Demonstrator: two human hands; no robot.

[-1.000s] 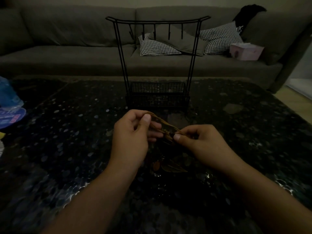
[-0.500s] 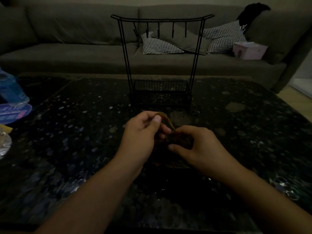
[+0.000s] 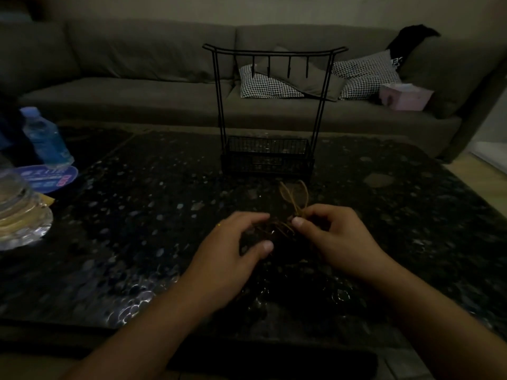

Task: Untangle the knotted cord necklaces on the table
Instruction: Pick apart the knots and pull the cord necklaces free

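Centrally, a bundle of thin brown knotted cord necklaces [image 3: 285, 215] lies on the dark, glossy, pebble-speckled table [image 3: 153, 215], just in front of a black wire jewellery stand [image 3: 270, 111] with a row of hooks under its top bar and a mesh basket at its base. Writing: a round blue printed card [image 3: 48, 176] at the table's left edge carries pale lettering too blurred to read; white letters on the black garment [image 3: 403, 48] draped over the sofa back are likewise illegible. Hands: the right hand [image 3: 337, 239] is curled, thumb and forefinger pinched together on the cords where two loops rise and fan out toward the stand. The left hand [image 3: 233, 253] is arched over the near part of the tangle, fingers spread and bent, thumb extended toward the right hand; whether it grips any cord cannot be told in the dim light. Both forearms are bare and enter from the lower edge. Surroundings: a clear blue-tinted plastic bottle [image 3: 45, 135] stands behind the card, a clear ribbed glass vessel [image 3: 19, 212] sits at far left, and a grey fabric sofa [image 3: 137, 78] bears two black-and-white checked cushions [image 3: 267, 86] and a pink box [image 3: 406, 96]
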